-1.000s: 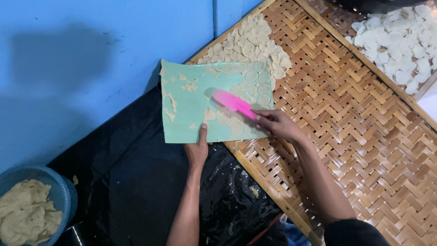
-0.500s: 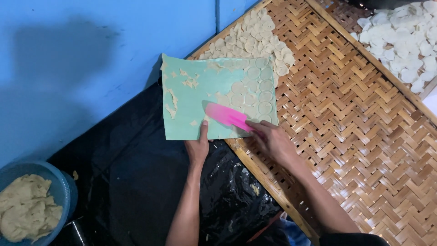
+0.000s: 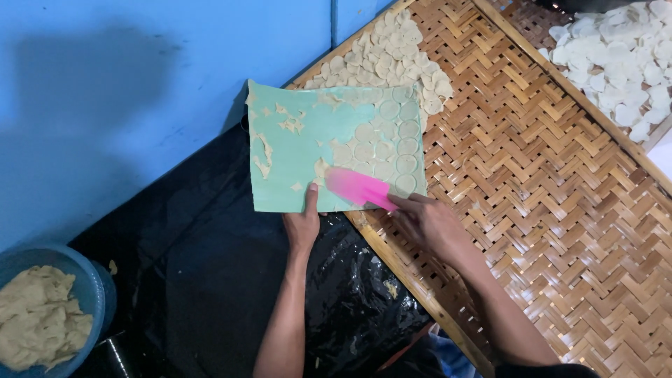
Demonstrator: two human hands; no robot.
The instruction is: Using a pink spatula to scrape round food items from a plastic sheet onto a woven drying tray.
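The left hand pinches the thin, flexible green sheet at its 6 o'clock edge over the woven tray, while the right hand, closed on the pink scraper, works the soft, likely fragile dough discs (support the sheet from beneath).

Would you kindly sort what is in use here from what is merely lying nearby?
In use:
- left hand holding the pale green flat board
- right hand holding the pink plastic scraper
- thin round dough discs on the board
- woven bamboo tray

Lying about:
- blue bowl of dough
- black plastic sheet
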